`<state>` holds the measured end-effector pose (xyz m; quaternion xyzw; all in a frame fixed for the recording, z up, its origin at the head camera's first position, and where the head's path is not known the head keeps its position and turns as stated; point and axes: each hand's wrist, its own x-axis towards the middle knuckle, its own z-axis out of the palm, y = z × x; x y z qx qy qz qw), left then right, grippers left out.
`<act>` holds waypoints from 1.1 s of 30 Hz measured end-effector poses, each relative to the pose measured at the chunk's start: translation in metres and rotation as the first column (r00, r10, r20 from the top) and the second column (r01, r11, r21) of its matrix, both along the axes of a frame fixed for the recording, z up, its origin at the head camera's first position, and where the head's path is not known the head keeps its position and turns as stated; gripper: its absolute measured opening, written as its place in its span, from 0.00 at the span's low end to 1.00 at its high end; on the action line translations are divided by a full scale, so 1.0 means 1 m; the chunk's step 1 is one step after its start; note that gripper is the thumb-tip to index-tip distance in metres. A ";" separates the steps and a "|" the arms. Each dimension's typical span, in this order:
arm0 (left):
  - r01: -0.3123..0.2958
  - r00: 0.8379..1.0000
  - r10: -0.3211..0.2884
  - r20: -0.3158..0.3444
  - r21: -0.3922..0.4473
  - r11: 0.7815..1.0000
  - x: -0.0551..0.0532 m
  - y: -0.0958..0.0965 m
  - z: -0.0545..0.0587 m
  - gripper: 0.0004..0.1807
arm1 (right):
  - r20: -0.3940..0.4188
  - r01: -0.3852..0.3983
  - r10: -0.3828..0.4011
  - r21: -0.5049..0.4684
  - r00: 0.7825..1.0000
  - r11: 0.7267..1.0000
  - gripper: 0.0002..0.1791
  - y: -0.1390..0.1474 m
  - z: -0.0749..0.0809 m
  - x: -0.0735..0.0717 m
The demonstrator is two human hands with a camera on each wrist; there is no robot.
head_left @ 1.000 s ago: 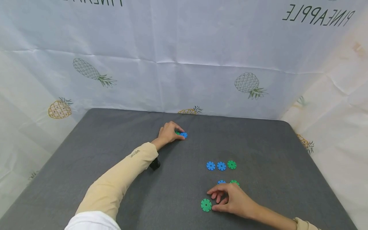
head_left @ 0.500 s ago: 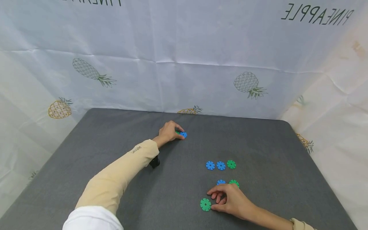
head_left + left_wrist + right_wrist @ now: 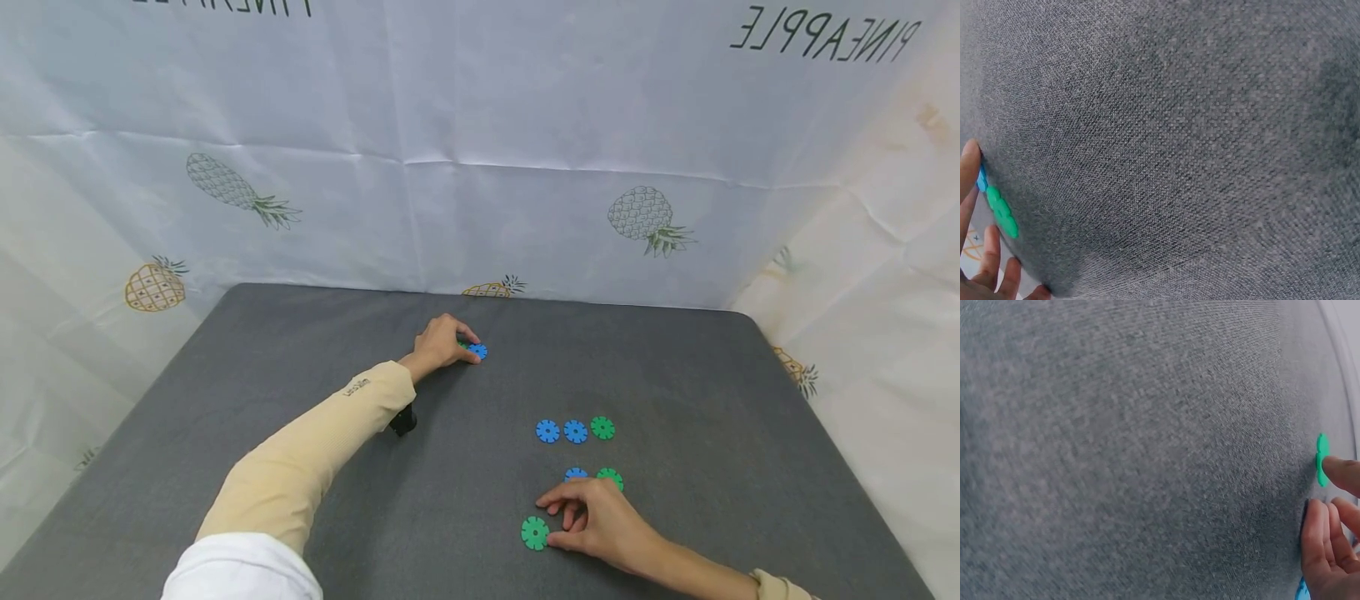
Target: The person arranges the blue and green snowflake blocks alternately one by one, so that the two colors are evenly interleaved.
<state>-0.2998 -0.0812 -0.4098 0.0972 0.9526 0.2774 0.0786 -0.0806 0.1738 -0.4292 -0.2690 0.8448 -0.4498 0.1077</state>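
Observation:
At the far side of the table, my left hand (image 3: 438,342) has thumb and forefinger at opposite edges of a blue notched plastic disc (image 3: 478,352), pinching it. Beside that disc, in the left wrist view, lies a green notched disc (image 3: 1002,212), mostly hidden by the hand in the head view. My right hand (image 3: 603,521) rests low over the near right of the table, fingers loosely bent. Its thumb tip is right at the edge of a green notched disc (image 3: 535,533); the forefinger stands away from the thumb.
Two blue discs (image 3: 562,431) and a green disc (image 3: 602,428) lie in a row beyond my right hand. Another blue disc (image 3: 576,474) and green disc (image 3: 611,478) are partly covered by that hand. A pineapple-print curtain (image 3: 525,225) hangs behind the grey table (image 3: 675,367).
Both hands keep practically the same place and posture. The whole head view shifts very slightly; no disc has visibly moved on the table.

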 end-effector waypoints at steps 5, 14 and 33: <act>0.001 1.000 -0.001 0.016 0.012 1.000 -0.006 -0.001 -0.005 0.14 | -0.058 -0.005 0.003 -0.020 0.998 1.000 0.17 -0.002 -0.003 0.002; -0.008 0.999 0.008 0.031 0.024 1.000 -0.005 -0.002 -0.005 0.13 | -0.132 -0.024 0.025 0.010 0.991 1.000 0.18 -0.005 -0.005 0.002; -0.016 1.000 0.015 0.025 0.029 0.999 -0.003 -0.001 -0.004 0.15 | -0.187 -0.071 0.075 0.028 0.979 0.997 0.13 -0.007 -0.007 0.002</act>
